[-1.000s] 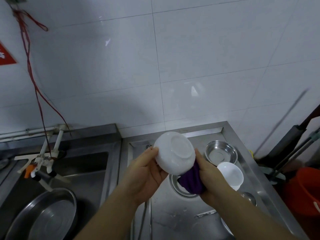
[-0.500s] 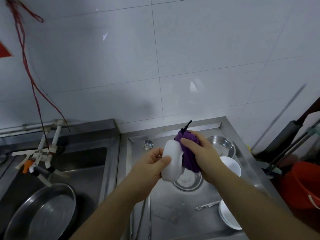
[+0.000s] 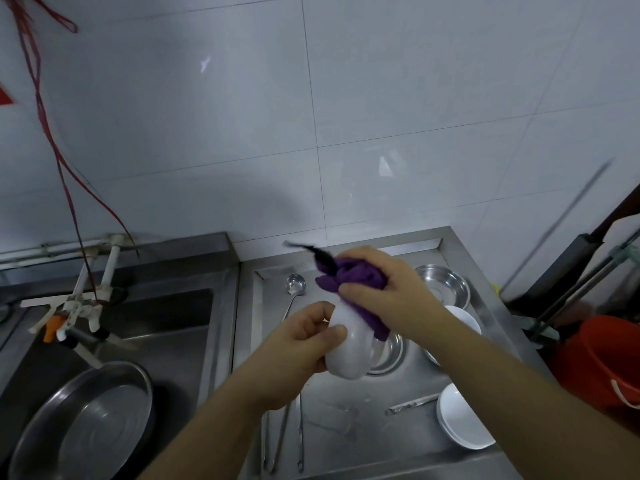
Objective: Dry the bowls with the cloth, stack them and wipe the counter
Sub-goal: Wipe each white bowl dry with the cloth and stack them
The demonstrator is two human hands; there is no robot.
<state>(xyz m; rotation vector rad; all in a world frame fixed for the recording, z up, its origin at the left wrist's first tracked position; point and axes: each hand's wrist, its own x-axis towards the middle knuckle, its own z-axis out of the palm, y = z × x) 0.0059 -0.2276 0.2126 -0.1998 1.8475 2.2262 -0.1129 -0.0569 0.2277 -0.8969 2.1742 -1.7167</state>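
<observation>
We hold the white bowl (image 3: 348, 344) on edge above the worktop (image 3: 346, 420), left hand (image 3: 298, 348) fingers curled round its outer wall, right hand (image 3: 388, 292) gripping the purple cloth (image 3: 349, 277) bunched over, probably inside, its right-facing mouth.

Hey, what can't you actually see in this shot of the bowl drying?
Head view only:
- Inside of the white bowl: turned away, covered by the purple cloth.
- Steel bowl beneath: mostly hidden by it.
- Second white bowl: right hand and forearm cover it.
- Red bucket: cut by the right edge.
</observation>
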